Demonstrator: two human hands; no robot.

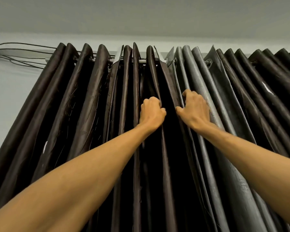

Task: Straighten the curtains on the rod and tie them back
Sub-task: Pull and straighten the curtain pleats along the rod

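Two dark pleated curtains hang from a metal rod (pixel 141 61) just below the ceiling. The left curtain (pixel 77 104) is shiny dark brown. The right curtain (pixel 228 101) is grey-black, with its pale backing showing on the pleats near the middle. Both my arms reach up to where the two curtains meet. My left hand (pixel 151 113) grips a fold at the brown curtain's inner edge. My right hand (pixel 195 108) curls its fingers round the inner edge of the grey curtain. A narrow dark gap separates the two hands.
Black cables (pixel 22 55) run along the pale wall at the upper left and pass behind the brown curtain. The grey ceiling (pixel 141 15) sits close above the rod. Curtain folds fill the view down to the lower edge.
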